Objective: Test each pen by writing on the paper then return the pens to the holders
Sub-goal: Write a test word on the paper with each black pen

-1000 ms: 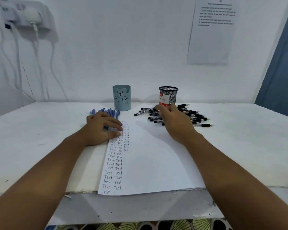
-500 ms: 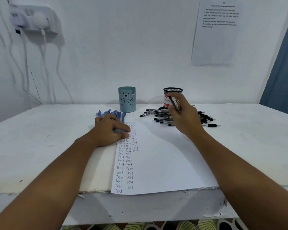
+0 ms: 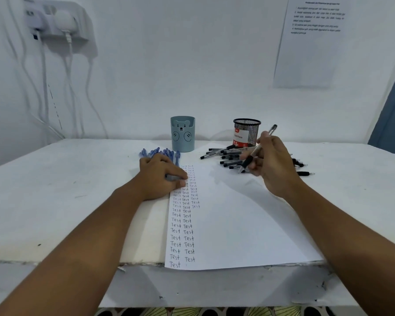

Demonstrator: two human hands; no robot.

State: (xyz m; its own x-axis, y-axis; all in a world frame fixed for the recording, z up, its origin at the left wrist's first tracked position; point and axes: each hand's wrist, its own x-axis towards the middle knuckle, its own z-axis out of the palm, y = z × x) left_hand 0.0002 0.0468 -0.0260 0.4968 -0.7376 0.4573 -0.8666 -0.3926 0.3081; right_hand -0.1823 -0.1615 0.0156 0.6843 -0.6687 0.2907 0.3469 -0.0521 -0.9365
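Newly lifted pen between curled right fingers

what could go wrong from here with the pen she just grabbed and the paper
1. The right hand holds the black pen above the loose black pens; lowering it carelessly could knock some about.
2. Only the left hand pins the paper, whose near edge overhangs the table; letting go could let it shift.
3. The blue pens lie under that hand and might roll if it moves.
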